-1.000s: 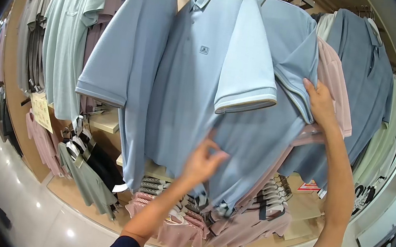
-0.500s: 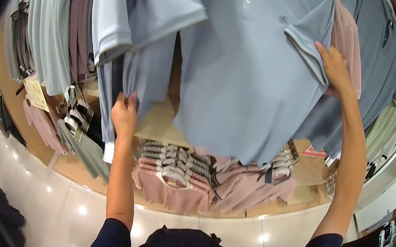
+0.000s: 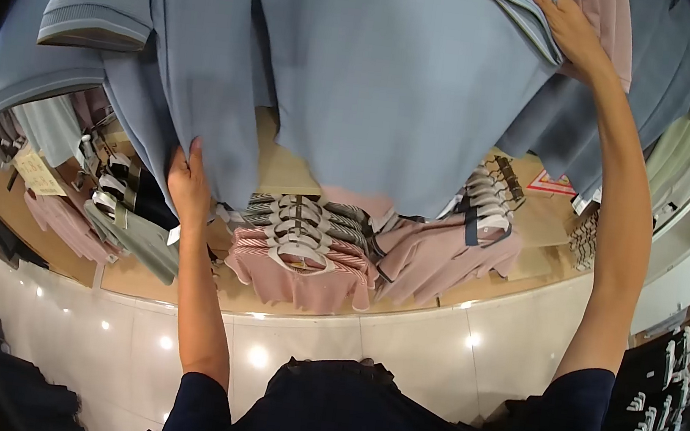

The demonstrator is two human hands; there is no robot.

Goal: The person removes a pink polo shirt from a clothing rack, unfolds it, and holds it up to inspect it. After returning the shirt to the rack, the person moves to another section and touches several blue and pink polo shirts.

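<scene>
A light blue polo shirt (image 3: 393, 93) hangs across the upper middle of the view, its sleeve and hem facing me. At its right sleeve edge is my right hand (image 3: 572, 33), fingers closed around the cuff area. Lower on the left, my left hand (image 3: 188, 185) pinches the lower edge of a grey-blue shirt (image 3: 202, 54) hanging beside it. More blue sleeves spread out above my left hand. A pink shirt (image 3: 609, 28) hangs just behind my right hand.
Pink shirts on hangers (image 3: 300, 274) hang on a low rail below. Yellow price sign (image 3: 39, 172) at left, green shirt (image 3: 134, 238) under it. Dark blue shirts (image 3: 657, 89) hang at right. Black garments on white hangers (image 3: 637, 419) stand at lower right, above the tiled floor (image 3: 381, 347).
The blue shirts on the left have swung further left and nearer to me. My left hand has shifted slightly left, and my right hand appears higher and a little left in view.
</scene>
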